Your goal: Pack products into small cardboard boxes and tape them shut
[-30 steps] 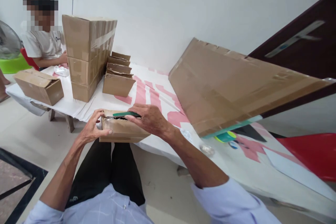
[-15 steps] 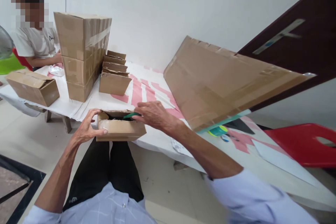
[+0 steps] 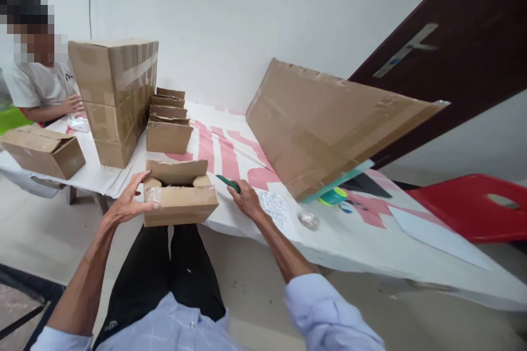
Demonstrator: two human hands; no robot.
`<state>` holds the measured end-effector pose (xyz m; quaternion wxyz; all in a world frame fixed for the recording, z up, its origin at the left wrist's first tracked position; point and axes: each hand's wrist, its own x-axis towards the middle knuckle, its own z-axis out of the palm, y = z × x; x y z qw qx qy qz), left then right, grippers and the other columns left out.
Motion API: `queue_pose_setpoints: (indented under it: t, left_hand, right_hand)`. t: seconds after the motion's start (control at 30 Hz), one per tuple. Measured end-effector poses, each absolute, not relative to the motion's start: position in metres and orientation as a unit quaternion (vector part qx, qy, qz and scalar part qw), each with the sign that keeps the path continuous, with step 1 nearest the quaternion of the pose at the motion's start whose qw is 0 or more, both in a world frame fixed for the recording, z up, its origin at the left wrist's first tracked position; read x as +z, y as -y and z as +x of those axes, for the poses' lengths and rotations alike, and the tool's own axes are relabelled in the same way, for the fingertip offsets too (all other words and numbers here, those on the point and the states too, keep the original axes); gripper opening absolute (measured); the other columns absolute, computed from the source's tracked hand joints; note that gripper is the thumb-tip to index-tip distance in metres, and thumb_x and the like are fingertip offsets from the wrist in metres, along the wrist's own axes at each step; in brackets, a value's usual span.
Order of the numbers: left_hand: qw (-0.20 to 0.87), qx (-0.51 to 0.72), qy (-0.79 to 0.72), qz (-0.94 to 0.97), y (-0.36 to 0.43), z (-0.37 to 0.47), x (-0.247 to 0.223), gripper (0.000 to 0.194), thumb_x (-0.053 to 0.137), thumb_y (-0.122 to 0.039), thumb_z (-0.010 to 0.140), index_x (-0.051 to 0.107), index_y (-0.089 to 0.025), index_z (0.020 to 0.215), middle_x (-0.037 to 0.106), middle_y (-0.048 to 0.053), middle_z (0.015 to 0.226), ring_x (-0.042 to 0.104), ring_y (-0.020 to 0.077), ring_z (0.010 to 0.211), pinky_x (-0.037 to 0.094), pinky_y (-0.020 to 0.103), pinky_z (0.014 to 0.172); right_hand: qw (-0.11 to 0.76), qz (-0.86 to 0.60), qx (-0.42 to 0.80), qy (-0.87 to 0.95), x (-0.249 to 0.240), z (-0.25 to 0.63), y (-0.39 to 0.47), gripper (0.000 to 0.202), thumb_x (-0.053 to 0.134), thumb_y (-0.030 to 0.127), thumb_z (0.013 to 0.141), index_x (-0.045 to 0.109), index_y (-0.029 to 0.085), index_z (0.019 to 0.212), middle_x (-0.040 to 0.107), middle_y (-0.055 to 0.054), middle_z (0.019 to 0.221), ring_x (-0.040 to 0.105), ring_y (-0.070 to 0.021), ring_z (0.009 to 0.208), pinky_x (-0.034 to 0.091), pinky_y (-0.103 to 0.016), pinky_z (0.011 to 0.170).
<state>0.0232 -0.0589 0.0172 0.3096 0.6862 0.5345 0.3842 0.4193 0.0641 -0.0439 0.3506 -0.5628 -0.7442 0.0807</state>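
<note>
At the table's front edge, my left hand (image 3: 130, 201) grips the left end of a small cardboard box (image 3: 181, 207), thumb on its front side and fingers behind. The box's top is open, with a rough-edged flap standing up at the back; its inside is mostly hidden. To the right of the box, my right hand (image 3: 246, 197) is closed around a slim green tool (image 3: 228, 182) that looks like a utility knife. Its tip points left toward the box, a little apart from it. Under and beside that hand lies a sheet with small grey rounded shapes (image 3: 272, 207).
Taped cartons (image 3: 119, 98) stand stacked at the left, with open small boxes (image 3: 168, 134) beside them and another box (image 3: 45, 151) farther left. A large cardboard panel (image 3: 325, 126) leans at the back right. A tape roll (image 3: 332, 196), a clear packet (image 3: 308, 220) and a red chair (image 3: 469, 205) are rightward. A person (image 3: 41, 88) sits at far left.
My right hand has drawn the green tool out of the box opening and moved right of it. The back flap now stands higher. My left hand keeps its hold on the box.
</note>
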Motion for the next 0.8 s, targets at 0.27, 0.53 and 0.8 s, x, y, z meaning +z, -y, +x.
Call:
queue_pose_setpoints:
  t: [0.27,0.53,0.8]
  left_hand:
    - [0.326,0.37,-0.533,0.688,0.053,0.023,0.019,0.111,0.085,-0.065,0.071,0.036,-0.029,0.164,0.034,0.015,0.169,0.04,0.0416,0.152,0.05,0.052,0.113]
    - [0.331,0.372,-0.519,0.695,0.052,0.015,0.02,0.079,0.043,-0.073,0.099,0.044,-0.026,0.163,0.036,0.01,0.172,0.027,0.0377,0.162,0.025,0.054,0.133]
    - [0.337,0.319,-0.51,0.724,0.057,0.022,0.022,0.132,0.089,-0.069,0.066,0.02,-0.03,0.171,0.025,0.016,0.171,0.03,0.0442,0.158,0.045,0.058,0.12]
  right_hand:
    - [0.388,-0.371,0.064,0.841,0.005,0.36,-0.044,0.032,0.053,0.043,0.105,0.074,0.023,0.117,0.071,-0.013,0.118,0.062,-0.0304,0.115,0.05,-0.05,0.104]
    - [0.296,-0.259,-0.089,0.915,0.033,0.328,0.025,0.011,0.062,0.023,0.102,0.07,0.018,0.097,0.071,-0.011,0.099,0.061,-0.0251,0.098,0.048,-0.039,0.085]
    - [0.328,-0.228,-0.081,0.913,0.0,0.337,0.068,0.012,0.061,0.021,0.102,0.072,0.021,0.105,0.072,-0.01,0.1,0.062,-0.0238,0.093,0.052,-0.04,0.083]
